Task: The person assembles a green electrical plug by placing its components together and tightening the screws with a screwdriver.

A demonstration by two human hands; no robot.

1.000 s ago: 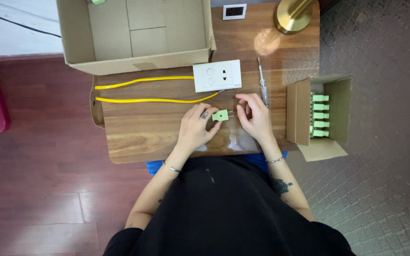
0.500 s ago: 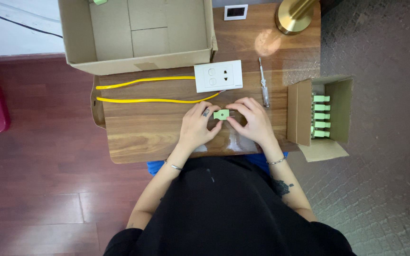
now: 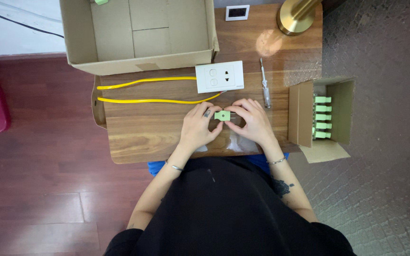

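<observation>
A small light-green plug (image 3: 222, 115) with metal pins is held between both hands above the wooden table (image 3: 138, 128). My left hand (image 3: 199, 127) pinches its left side and my right hand (image 3: 252, 122) grips its right side, where the pins stick out. Just beyond the hands lies a white wall socket plate (image 3: 219, 76) with two yellow wires (image 3: 143, 100) running off to the left. A small screwdriver (image 3: 264, 84) lies to the right of the plate.
A large open cardboard box (image 3: 138, 33) sits at the table's far side. A smaller cardboard box (image 3: 338, 114) holding several green plugs stands at the right edge. A brass lamp base (image 3: 296, 16) and a small white frame (image 3: 237, 12) are at the back.
My right hand has closed in on the green plug, so both hands now hold it together. The plug has shifted slightly.
</observation>
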